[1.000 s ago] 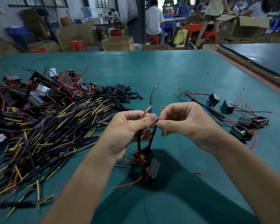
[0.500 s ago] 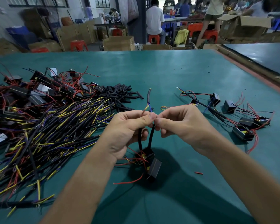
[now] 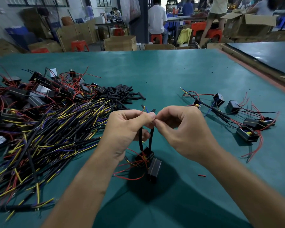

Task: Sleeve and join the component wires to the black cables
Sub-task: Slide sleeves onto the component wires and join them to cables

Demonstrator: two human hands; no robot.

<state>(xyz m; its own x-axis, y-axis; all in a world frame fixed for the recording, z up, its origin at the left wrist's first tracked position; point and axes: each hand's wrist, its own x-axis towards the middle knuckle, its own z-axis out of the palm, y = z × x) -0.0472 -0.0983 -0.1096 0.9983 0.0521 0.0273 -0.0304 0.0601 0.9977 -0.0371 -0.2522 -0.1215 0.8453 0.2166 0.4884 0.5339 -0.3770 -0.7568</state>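
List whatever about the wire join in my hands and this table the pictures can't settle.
All in the head view:
1. Join: the fingertips of the left hand and right hand, pinching the black cables, hide whether the wire ends are joined.
2. Cable pile: cut off by the left edge.
3. Specks on the table: too small to identify.
4. What the seated person is working on: hidden by their back.

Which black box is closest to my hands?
The red-wired box just below your left hand, where the two black cables lead; others lie farther off.
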